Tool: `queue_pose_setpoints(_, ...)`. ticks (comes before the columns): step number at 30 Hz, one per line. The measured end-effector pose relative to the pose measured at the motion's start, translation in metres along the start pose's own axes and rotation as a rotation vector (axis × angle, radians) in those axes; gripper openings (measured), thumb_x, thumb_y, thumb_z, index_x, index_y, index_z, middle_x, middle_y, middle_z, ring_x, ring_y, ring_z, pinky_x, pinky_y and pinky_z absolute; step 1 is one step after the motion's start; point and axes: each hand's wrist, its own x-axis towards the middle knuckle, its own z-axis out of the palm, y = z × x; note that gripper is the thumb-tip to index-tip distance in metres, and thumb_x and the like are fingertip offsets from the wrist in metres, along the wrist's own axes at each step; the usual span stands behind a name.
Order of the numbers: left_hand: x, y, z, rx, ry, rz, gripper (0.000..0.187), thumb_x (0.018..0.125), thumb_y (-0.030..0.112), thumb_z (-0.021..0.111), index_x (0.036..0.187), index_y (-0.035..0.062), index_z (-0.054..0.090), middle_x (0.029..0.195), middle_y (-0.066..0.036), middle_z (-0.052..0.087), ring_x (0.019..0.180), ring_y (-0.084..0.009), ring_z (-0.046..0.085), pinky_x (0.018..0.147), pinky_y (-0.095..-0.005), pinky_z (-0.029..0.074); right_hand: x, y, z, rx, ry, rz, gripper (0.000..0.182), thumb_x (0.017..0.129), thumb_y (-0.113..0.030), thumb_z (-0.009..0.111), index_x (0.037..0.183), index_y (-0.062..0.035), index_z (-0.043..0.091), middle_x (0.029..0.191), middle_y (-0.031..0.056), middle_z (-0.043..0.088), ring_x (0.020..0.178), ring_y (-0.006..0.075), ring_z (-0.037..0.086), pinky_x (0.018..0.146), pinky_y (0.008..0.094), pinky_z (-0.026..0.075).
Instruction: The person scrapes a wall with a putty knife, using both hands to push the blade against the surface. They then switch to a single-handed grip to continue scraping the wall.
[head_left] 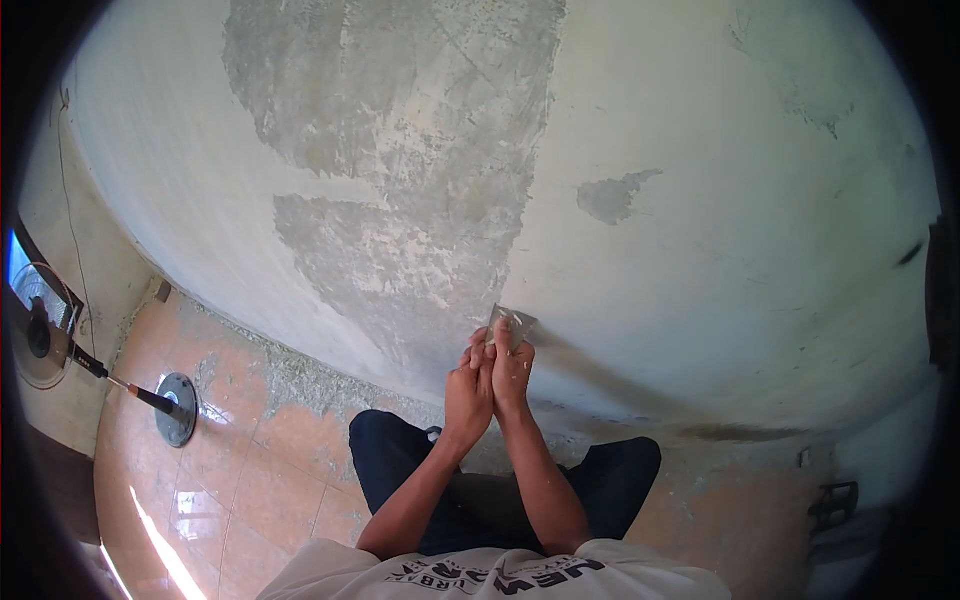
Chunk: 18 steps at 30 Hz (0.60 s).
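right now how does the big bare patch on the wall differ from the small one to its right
The big bare patch is far larger and runs down to the scraper blade under both hands; the small bare patch sits alone, apart from the hands. The big one is streaked with white residue; the small one looks plain grey. Both expose grey plaster.

floor [270, 450]: orange tiles | fan base [177, 408] standing | rubble strip [300, 380] along wall

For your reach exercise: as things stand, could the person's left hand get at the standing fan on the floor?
Probably not: the left hand is pressed with the right hand on a scraper against the wall, while the fan stands far off.
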Motion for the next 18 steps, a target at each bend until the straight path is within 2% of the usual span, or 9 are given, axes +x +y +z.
queue_pose_setpoints(5, -0.002, -0.015, 0.007, 0.054, 0.011, 0.059, 0.039, 0.116, 0.026, 0.048, 0.129, -0.0059, 0.068, 0.107, -0.036, 0.072, 0.103, -0.0501, 0.074, 0.083, -0.0496, 0.058, -0.004, 0.0, -0.003, 0.002, 0.019, 0.042, 0.05, 0.115, -0.035, 0.055, 0.085, 0.0034, 0.063, 0.072, 0.0116, 0.064, 0.06, 0.0195, 0.064, 0.062, 0.0378, 0.06)
queue_pose_setpoints(7, 0.001, -0.008, 0.011, 0.022, 0.177, 0.214, 0.043, 0.117, 0.024, 0.05, 0.104, -0.0119, 0.069, 0.082, -0.028, 0.072, 0.08, -0.025, 0.074, 0.071, -0.0432, 0.053, -0.005, -0.008, 0.003, -0.014, 0.018, 0.039, 0.05, 0.116, -0.035, 0.055, 0.085, 0.0034, 0.064, 0.07, 0.0104, 0.063, 0.06, 0.0191, 0.064, 0.062, 0.0369, 0.059)
queue_pose_setpoints(8, 0.002, -0.006, 0.008, 0.024, 0.173, 0.215, 0.043, 0.117, 0.024, 0.05, 0.104, -0.0119, 0.069, 0.082, -0.028, 0.072, 0.08, -0.025, 0.074, 0.071, -0.0432, 0.053, -0.004, -0.01, 0.006, -0.011, 0.022, 0.038, 0.05, 0.116, -0.035, 0.055, 0.085, 0.0034, 0.064, 0.07, 0.0104, 0.063, 0.06, 0.0191, 0.064, 0.062, 0.0369, 0.059)
queue_pose_setpoints(10, 0.002, 0.006, -0.003, -0.008, 0.007, -0.001, 0.039, 0.117, 0.022, 0.049, 0.112, -0.0115, 0.069, 0.09, -0.029, 0.074, 0.09, -0.0339, 0.076, 0.078, -0.0453, 0.055, -0.003, -0.014, 0.012, 0.019, -0.025, -0.027, 0.05, 0.116, -0.035, 0.055, 0.085, 0.0033, 0.064, 0.07, 0.01, 0.063, 0.06, 0.0191, 0.065, 0.062, 0.0368, 0.059)
queue_pose_setpoints(14, -0.005, -0.001, -0.001, 0.019, 0.011, 0.079, 0.035, 0.116, 0.018, 0.048, 0.12, -0.0112, 0.067, 0.101, -0.031, 0.075, 0.1, -0.0392, 0.076, 0.084, -0.0454, 0.055, -0.007, -0.009, 0.008, 0.015, 0.014, 0.001, 0.051, 0.115, -0.038, 0.056, 0.085, 0.0022, 0.066, 0.064, 0.0077, 0.059, 0.058, 0.0173, 0.061, 0.062, 0.0364, 0.058)
queue_pose_setpoints(16, -0.003, -0.001, 0.002, 0.012, 0.071, 0.14, 0.032, 0.115, 0.014, 0.047, 0.124, -0.0099, 0.066, 0.111, -0.032, 0.073, 0.107, -0.0412, 0.074, 0.089, -0.0454, 0.055, -0.007, -0.009, 0.007, 0.019, 0.004, 0.023, 0.048, 0.116, -0.033, 0.055, 0.083, 0.0011, 0.063, 0.072, 0.0109, 0.064, 0.061, 0.0182, 0.065, 0.062, 0.0365, 0.059)
queue_pose_setpoints(18, 0.005, 0.011, 0.001, -0.005, 0.08, 0.146, 0.032, 0.115, 0.014, 0.047, 0.125, -0.0092, 0.067, 0.114, -0.033, 0.072, 0.11, -0.0422, 0.072, 0.092, -0.0458, 0.054, 0.001, -0.014, 0.012, 0.011, -0.012, -0.034, 0.048, 0.116, -0.033, 0.055, 0.084, 0.0011, 0.064, 0.071, 0.0103, 0.064, 0.061, 0.0182, 0.065, 0.062, 0.0363, 0.059)
